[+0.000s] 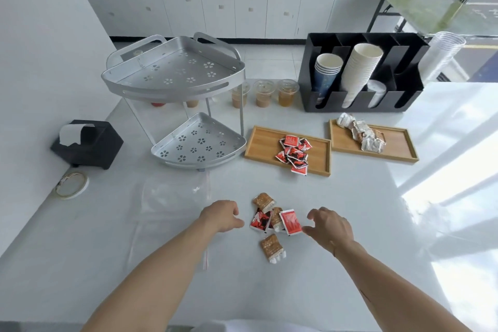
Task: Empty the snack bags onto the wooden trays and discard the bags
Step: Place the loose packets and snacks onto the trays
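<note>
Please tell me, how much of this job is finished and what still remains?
Done: red packets lie on the left wooden tray, pale packets on the right tray. In hand: nothing; left hand and right hand flank a loose pile on the table. Left: tray those, discard the clear bags.

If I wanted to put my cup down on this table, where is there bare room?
Bare tabletop lies right of the right hand, below the two wooden trays. More lies between the tape roll and the clear bags. It is crowded around the loose snack packets between both hands and behind by the rack and cup holder.
</note>
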